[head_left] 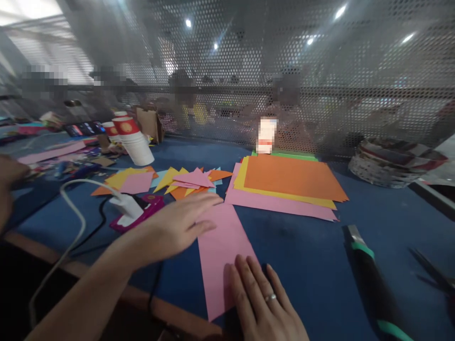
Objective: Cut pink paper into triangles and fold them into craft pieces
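Observation:
A pink paper sheet [222, 237] with slanted edges lies on the blue table near the front. My left hand [174, 227] reaches over its upper left part, fingers extended and pointing right. My right hand [263, 298], with a ring on one finger, rests flat with its fingers stretched over the sheet's lower right edge. Just beyond is a stack of coloured sheets [287, 177], orange on top, with yellow and pink beneath. Left of the stack lie cut paper triangles [194, 179] in pink, yellow, orange and blue.
A purple power strip [154, 203] with a white plug and cable sits at left, near stacked paper cups [137, 147]. A cutter [373, 279], scissors [432, 270] and a woven basket [380, 163] are at right. Another person's hand [10, 175] shows at far left.

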{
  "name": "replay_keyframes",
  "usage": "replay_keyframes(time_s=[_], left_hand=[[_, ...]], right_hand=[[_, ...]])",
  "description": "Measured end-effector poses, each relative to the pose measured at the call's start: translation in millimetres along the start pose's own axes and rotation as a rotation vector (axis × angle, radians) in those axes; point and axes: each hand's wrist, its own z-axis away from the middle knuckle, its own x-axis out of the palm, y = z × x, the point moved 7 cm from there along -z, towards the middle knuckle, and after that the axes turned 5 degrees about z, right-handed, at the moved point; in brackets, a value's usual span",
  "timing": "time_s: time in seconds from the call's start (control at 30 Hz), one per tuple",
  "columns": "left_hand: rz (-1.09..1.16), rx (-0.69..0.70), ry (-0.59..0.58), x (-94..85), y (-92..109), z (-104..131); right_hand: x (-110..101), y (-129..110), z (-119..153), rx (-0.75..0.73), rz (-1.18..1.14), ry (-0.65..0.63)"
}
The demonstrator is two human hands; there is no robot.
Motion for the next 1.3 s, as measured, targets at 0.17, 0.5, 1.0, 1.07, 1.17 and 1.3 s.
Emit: replay_keyframes(time_s=[0.17, 0.5, 1.0, 1.07, 1.17, 1.3], left_hand=[[0.179, 0.152, -0.287, 41.5, 17.8, 46.0], [0.185, 0.109, -0.253, 71.9, 2.3, 64.0], [0.253, 0.163, -0.297, 70.3, -6.1, 66.2], [0.262, 0.15, -0.298, 71.2, -8.1, 66.0], [0.258, 0.155, -0.279, 71.3, -8.7, 66.2], [0.214, 0.167, -0.222, 68.0, -6.6, 63.0]], right_hand=[[-2.1, 3.8, -1.9, 0.014, -0.056, -0.019], [-17.2, 9.3, -22.0, 0.246, -0.196, -0.018], [-21.2, 2.4, -32.5, 0.199, -0.14, -0.078], [-22.6, 3.9, -34.8, 0.194, -0.141, -0.073], [-24.2, 5.3, -36.9, 0.188, -0.136, -0.082], [-25.4, 5.7, -36.8, 0.203, -0.155, -0.099]])
